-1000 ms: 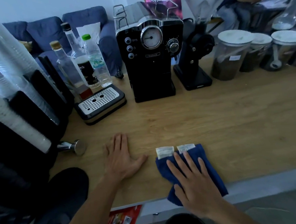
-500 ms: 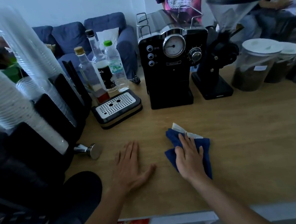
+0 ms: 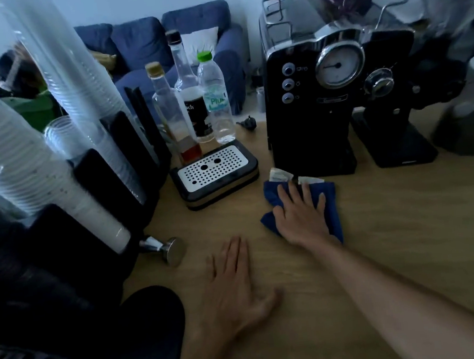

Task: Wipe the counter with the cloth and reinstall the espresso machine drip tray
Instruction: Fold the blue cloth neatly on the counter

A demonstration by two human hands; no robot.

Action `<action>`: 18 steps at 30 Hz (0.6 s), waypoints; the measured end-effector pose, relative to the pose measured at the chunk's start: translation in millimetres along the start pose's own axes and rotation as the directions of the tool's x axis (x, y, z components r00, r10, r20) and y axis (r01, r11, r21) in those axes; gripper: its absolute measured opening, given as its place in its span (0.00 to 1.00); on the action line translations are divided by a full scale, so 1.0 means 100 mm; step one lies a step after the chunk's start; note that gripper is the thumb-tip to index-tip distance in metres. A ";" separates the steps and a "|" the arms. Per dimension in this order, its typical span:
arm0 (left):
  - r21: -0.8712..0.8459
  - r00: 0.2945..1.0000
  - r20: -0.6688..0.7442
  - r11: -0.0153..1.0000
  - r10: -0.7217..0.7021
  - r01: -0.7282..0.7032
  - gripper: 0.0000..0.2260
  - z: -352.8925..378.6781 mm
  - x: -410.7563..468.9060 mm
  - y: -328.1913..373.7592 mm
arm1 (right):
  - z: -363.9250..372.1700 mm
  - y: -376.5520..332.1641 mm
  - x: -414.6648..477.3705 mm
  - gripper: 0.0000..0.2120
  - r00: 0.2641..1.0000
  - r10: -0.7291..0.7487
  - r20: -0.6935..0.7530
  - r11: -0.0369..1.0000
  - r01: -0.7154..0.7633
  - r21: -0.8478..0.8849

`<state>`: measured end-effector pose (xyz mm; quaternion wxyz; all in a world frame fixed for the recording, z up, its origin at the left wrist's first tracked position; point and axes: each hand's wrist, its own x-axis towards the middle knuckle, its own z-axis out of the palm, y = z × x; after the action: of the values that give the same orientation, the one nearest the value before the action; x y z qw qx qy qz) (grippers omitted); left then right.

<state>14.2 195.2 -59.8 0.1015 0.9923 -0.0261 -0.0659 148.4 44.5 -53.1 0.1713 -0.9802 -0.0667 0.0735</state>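
Right hand (image 3: 302,216) — fingers spread, flat on blue cloth (image 3: 330,207) before espresso machine (image 3: 324,105). Left hand (image 3: 235,287) — splayed on wooden counter (image 3: 409,214). Drip tray (image 3: 214,174) — on counter, left of machine.

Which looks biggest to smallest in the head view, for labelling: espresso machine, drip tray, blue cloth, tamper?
1. espresso machine
2. drip tray
3. blue cloth, partly hidden under the right hand, so close to the tray
4. tamper

Wooden counter (image 3: 396,235), bearing drip tray (image 3: 215,175), espresso machine (image 3: 327,105), blue cloth (image 3: 330,198), tamper (image 3: 167,249), bottles (image 3: 190,111) upper centre.
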 end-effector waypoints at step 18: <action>-0.084 0.999 0.034 0.996 -0.033 0.036 0.31 -0.03 -0.23 -0.03 | 0.20 0.40 -1.73 0.30 0.940 -0.340 0.035 0.926 0.341 -0.161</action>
<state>-7.6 199.8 -55.0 0.1419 0.9862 -0.0078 -0.0849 -20.4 -13.3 -64.0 0.0997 -0.9643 -0.2420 0.0402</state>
